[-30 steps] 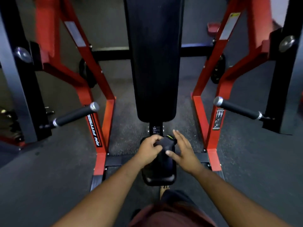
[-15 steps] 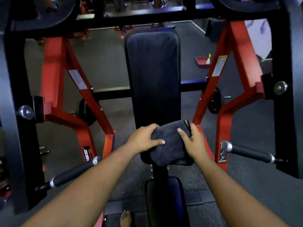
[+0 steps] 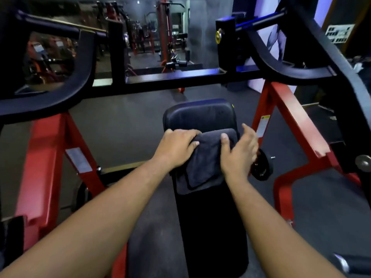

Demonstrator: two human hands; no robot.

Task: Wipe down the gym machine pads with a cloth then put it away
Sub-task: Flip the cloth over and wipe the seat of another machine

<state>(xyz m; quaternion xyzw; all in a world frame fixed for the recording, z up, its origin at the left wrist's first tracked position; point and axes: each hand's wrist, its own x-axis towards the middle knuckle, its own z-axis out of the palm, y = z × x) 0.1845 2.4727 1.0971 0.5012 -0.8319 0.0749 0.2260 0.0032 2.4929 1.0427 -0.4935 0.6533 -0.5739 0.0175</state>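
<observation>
A dark grey folded cloth lies against the upper part of the long black back pad of the gym machine. My left hand grips the cloth's left edge, fingers curled over its top corner. Along the right edge, my right hand holds the cloth with the thumb on its face and the fingers behind it. Both hands keep it against the pad just below the pad's rounded top. Below the cloth the pad runs down between my forearms.
Red frame legs stand on either side of the pad, another red leg at left. Black curved lever arms and a black crossbar pass overhead. A black handle grip juts in at lower right. Other machines stand far behind.
Both hands have carried the cloth from the seat at the bottom up the back pad to near its top. The view has tilted upward with them.
</observation>
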